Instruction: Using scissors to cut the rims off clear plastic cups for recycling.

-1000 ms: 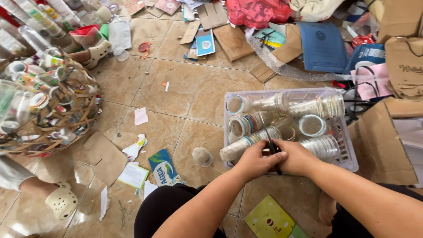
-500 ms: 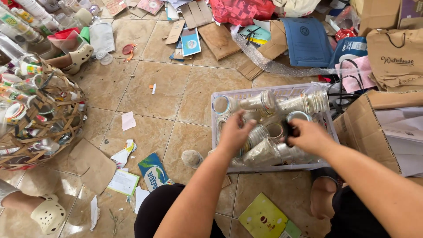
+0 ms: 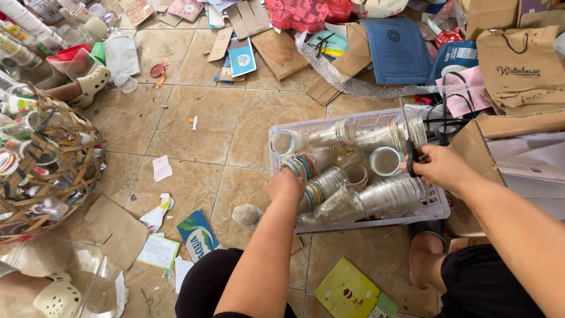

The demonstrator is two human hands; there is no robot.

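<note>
A white plastic basket (image 3: 438,206) on the tiled floor holds several stacks of clear plastic cups (image 3: 388,194) lying on their sides. My left hand (image 3: 285,185) reaches over the basket's front left edge. Its fingers curl onto a stack of cups with coloured rims (image 3: 301,168). My right hand (image 3: 441,168) hovers over the basket's right side, gripping black-handled scissors (image 3: 410,154) with the blades pointing up. My knees and a bare foot (image 3: 425,265) sit just in front of the basket.
A woven basket (image 3: 56,176) full of bottles stands at left. Another person's feet in cream clogs (image 3: 91,85) are beside it. Cardboard, paper bags (image 3: 521,68), a blue folder (image 3: 397,50) and bubble wrap lie behind. Paper scraps and a loose cup (image 3: 247,215) litter the floor.
My hands were together at the basket's front. They have moved apart: the left to the front left cups, the right up to the right side with the scissors.
</note>
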